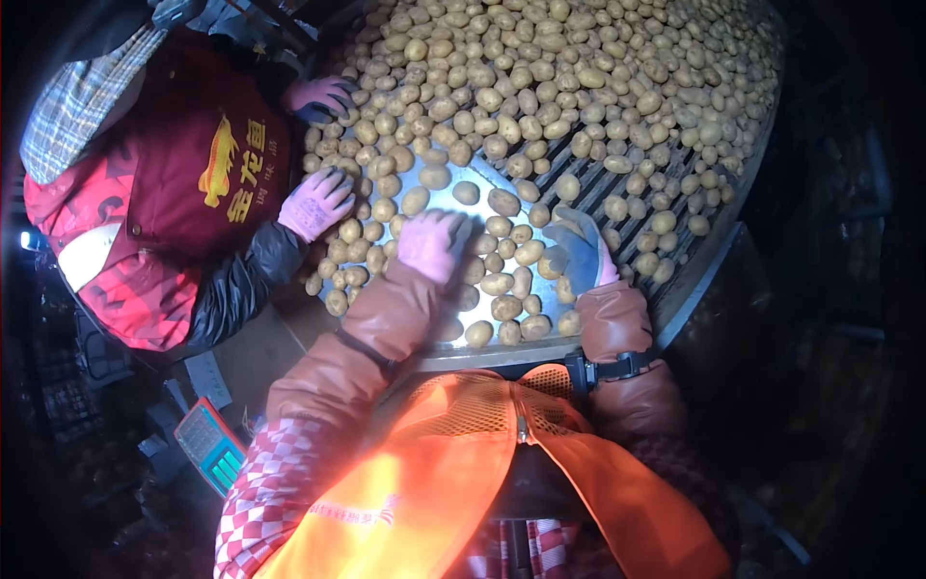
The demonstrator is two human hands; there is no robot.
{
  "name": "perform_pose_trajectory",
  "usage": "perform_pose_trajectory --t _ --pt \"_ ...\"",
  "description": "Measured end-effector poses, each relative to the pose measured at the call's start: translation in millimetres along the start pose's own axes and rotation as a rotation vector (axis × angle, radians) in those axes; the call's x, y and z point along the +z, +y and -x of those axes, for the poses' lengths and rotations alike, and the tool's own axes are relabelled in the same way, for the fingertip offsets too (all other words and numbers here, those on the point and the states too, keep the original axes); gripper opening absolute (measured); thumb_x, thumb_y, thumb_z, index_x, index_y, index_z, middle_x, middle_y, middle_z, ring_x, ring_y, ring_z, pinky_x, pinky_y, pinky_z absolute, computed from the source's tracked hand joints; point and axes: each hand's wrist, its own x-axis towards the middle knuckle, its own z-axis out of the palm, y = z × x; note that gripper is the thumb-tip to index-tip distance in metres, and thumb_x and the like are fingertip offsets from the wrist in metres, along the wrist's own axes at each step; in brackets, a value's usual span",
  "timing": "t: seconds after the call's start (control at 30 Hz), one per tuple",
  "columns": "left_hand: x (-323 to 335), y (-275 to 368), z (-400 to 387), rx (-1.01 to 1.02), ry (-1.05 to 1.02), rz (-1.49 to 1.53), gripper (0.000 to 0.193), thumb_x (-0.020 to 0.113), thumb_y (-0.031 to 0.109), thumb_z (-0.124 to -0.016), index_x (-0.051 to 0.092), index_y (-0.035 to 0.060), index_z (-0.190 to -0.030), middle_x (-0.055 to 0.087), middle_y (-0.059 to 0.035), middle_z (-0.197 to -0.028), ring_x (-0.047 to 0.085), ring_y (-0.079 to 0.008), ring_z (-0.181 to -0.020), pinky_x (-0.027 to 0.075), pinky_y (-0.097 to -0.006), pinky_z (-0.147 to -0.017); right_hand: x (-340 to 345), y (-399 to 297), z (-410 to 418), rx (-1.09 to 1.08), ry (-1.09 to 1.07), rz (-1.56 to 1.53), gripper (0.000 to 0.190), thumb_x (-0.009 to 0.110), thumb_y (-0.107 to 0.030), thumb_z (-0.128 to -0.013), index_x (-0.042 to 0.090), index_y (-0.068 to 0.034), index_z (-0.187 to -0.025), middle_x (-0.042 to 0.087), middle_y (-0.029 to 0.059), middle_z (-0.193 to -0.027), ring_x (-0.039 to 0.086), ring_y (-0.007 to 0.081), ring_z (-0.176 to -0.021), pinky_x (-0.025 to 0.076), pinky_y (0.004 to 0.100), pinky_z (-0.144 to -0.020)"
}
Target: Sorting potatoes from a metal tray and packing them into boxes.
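Note:
My left hand [432,244], in a pink glove with dark fingers, is over the potatoes [497,284] on a shiny metal tray surface [474,174]. Its fingers point away from me and are blurred; what lies under them is hidden. My right hand [579,250], gloved in blue-grey and pink, stands on edge at the right side of the tray surface, palm turned left. A potato [551,262] lies against its palm side, partly covered by the fingers. Loose potatoes lie between both hands.
A large heap of potatoes [550,43] covers the far side, over dark slats [579,170]. A metal rim [698,289] curves along the right. At left a co-worker in a maroon apron [210,137] has two gloved hands [316,203] at the potatoes. A digital scale [211,445] stands lower left.

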Motion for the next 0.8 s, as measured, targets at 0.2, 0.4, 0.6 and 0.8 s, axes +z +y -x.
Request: perform_pose_trajectory --t 0.2,0.4,0.6,0.8 --pt "50 0 -134 -0.077 -0.217 -0.101 0.043 0.052 0.006 -0.091 0.060 0.0187 -0.131 0.056 -0.0179 -0.138 0.061 -0.0399 -0.116 0.050 -0.0475 -0.096 -16 24 -7 0.194 -0.007 -0.399 0.036 0.060 -0.017 -0.101 0.052 -0.010 -0.135 0.060 0.0036 -0.117 0.059 0.0120 -0.086 0.051 0.0244 -0.069" --pt "74 -12 -166 -0.153 -0.318 -0.131 0.040 0.062 0.017 -0.091 0.059 0.0241 -0.130 0.053 -0.0238 -0.134 0.062 -0.0424 -0.115 0.052 -0.0484 -0.094 -14 18 -8 0.247 0.136 -0.854 0.071 0.039 -0.066 -0.100 0.043 -0.015 -0.149 0.041 0.0085 -0.152 0.044 0.0361 -0.135 0.037 0.0504 -0.112" --pt "40 51 -114 -0.524 -0.185 1.157 0.026 0.072 0.012 -0.094 0.060 0.0023 -0.114 0.066 -0.0032 -0.099 0.060 -0.0132 -0.087 0.052 -0.0281 -0.079 -28 27 -2 0.199 0.137 -0.856 0.074 0.046 -0.068 -0.097 0.042 -0.015 -0.147 0.046 0.0050 -0.144 0.049 0.0344 -0.129 0.041 0.0495 -0.108" --pt "1 119 -63 -0.208 -0.324 0.714 0.034 0.063 0.033 -0.099 0.066 0.0035 -0.116 0.071 -0.0116 -0.097 0.068 -0.0218 -0.089 0.054 -0.0352 -0.080 -26 76 -18 -0.073 0.108 -0.628 0.056 0.079 -0.026 -0.083 0.055 -0.006 -0.130 0.061 0.0107 -0.122 0.058 0.0269 -0.114 0.050 0.0397 -0.094"
